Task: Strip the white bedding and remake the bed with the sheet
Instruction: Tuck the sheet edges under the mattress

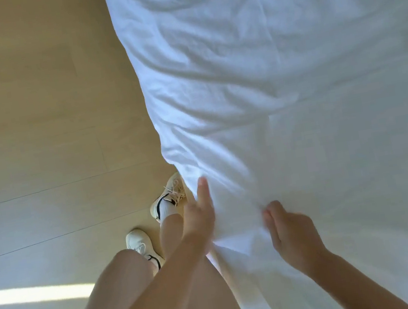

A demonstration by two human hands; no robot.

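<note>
The white bedding covers the whole right side of the head view, wrinkled and draped down over the bed's left edge. My left hand lies along that hanging edge with its fingers straight, pressing flat against the cloth. My right hand is a little to the right on top of the bed, its fingers curled into a bunch of the white fabric. The mattress and bed frame are hidden under the bedding.
A light wooden floor fills the left side, with a bright strip of sunlight at the lower left. My legs and white sneakers stand right beside the bed edge, one foot partly under the hanging cloth.
</note>
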